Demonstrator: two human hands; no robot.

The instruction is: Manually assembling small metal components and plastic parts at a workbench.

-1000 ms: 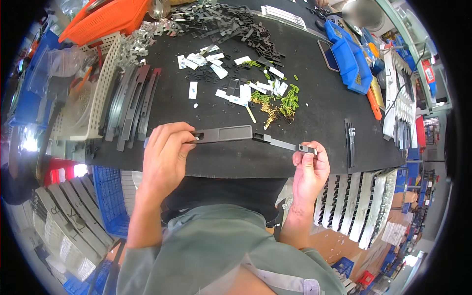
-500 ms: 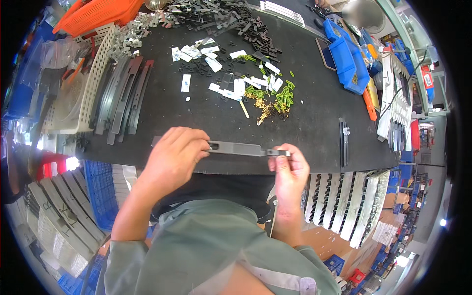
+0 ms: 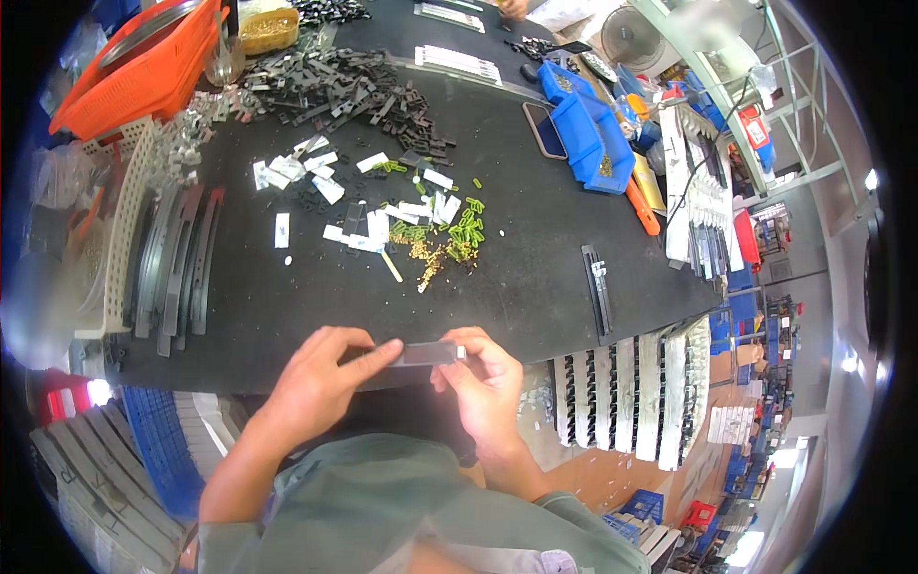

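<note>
Holding a flat grey strip point(image 3: 426, 354) over the near side of the bench point(image 3: 316, 311) | left hand point(image 3: 320, 378): fingers gripping left end | right hand point(image 3: 488, 390): fingers pinching right end (probably for steadiness)

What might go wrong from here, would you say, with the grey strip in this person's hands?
The left hand and right hand have the grey strip close to the front edge of the black table, so a slip could perhaps send it to the floor.

The loose green pieces and gold pieces lie right beside each other, so a knock might mix or scatter them.
</note>
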